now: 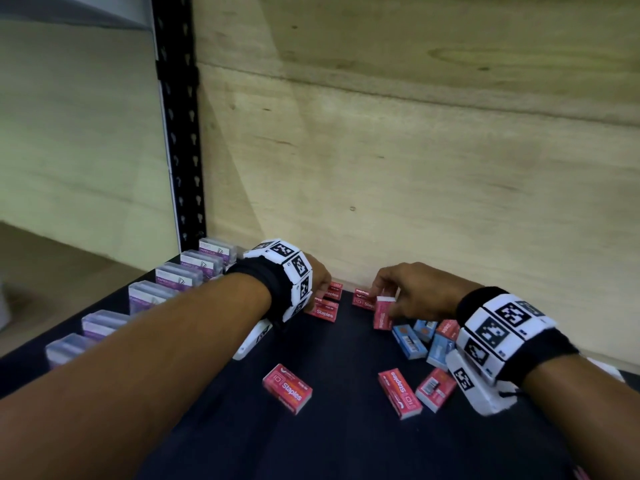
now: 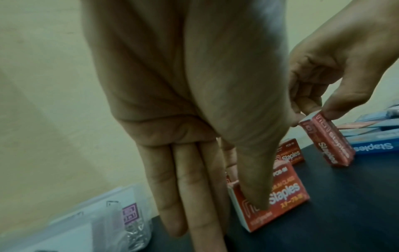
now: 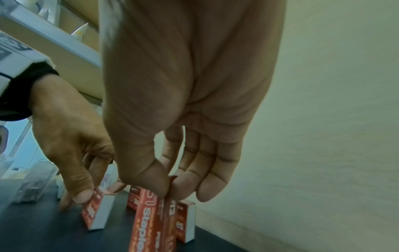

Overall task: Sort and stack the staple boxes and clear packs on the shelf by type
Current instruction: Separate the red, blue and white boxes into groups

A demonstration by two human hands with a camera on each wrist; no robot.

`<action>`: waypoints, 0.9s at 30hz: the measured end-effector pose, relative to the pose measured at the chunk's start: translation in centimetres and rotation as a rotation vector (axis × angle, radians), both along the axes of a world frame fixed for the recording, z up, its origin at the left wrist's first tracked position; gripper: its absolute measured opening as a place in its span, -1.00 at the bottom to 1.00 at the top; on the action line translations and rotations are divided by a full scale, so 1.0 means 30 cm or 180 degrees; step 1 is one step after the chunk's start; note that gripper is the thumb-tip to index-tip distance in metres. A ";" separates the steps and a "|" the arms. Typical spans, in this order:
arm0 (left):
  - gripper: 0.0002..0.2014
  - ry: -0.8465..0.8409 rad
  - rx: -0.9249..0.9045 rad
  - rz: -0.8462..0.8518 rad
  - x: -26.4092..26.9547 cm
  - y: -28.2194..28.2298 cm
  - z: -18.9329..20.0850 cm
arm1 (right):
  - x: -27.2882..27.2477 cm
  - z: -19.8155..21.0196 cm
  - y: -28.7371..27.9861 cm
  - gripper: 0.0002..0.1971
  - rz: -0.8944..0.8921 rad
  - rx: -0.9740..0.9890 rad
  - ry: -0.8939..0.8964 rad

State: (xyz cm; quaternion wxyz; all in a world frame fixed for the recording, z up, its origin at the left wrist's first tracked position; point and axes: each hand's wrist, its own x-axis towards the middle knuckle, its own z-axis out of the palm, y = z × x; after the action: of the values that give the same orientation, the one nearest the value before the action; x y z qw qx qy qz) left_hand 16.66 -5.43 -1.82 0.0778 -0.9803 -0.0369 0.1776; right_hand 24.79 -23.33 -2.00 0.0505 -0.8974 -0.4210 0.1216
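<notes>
On the dark shelf (image 1: 346, 427), my left hand (image 1: 320, 289) pinches a red staple box (image 2: 280, 192) near the back wall, thumb on its printed face, tipping it up on one edge. My right hand (image 1: 384, 292) pinches the top end of another red staple box (image 1: 382, 311), which stands upright on the shelf. Two more red boxes (image 1: 362, 297) lie against the back wall between the hands. Clear packs (image 1: 180, 275) of paper clips run in a row along the left edge. Blue staple boxes (image 1: 410, 341) lie in a loose heap under my right wrist.
Loose red boxes lie nearer the front: one in the middle (image 1: 287, 388) and two on the right (image 1: 400, 393). A plywood back wall (image 1: 415, 168) closes the shelf behind. A black perforated upright (image 1: 180, 133) stands at the back left corner.
</notes>
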 end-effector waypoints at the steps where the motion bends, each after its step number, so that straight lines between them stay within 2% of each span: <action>1: -0.54 -0.0013 0.0057 0.0016 0.003 0.000 -0.006 | 0.001 -0.002 0.009 -0.73 -0.0012 0.0023 -0.0003; 6: -0.54 -0.0041 0.0143 0.0005 0.015 0.008 -0.019 | -0.013 -0.014 0.052 -0.81 0.0212 0.0089 0.0010; 10: -0.79 -0.0043 0.0055 0.0086 0.013 0.017 -0.017 | -0.022 -0.029 0.085 -0.75 0.0389 -0.0103 0.0059; 13: -0.60 -0.0102 -0.0004 0.0092 0.010 0.020 -0.007 | -0.018 -0.038 0.100 -0.72 0.0338 -0.0155 0.0046; 17: -0.49 -0.0200 0.0146 -0.0013 0.011 0.000 -0.003 | -0.006 -0.045 0.115 -0.70 0.0226 -0.0153 0.0000; 21: -0.53 -0.0107 0.0337 -0.0096 0.035 0.002 -0.014 | 0.007 -0.046 0.120 -0.70 0.0163 -0.0124 -0.0031; 24: -0.78 -0.0038 0.0380 -0.0039 0.074 0.021 -0.048 | 0.011 -0.047 0.119 -0.71 0.0169 -0.0127 -0.0030; 27: -0.65 -0.0099 0.0427 -0.0032 0.082 0.035 -0.067 | 0.010 -0.048 0.117 -0.74 0.0194 -0.0094 0.0045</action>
State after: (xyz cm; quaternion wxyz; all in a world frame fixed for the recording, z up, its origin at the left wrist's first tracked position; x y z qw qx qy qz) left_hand 19.12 -4.39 -3.83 0.1436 -0.9757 -0.0450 0.1591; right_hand 25.09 -19.82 -3.43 0.0366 -0.8840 -0.4459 0.1357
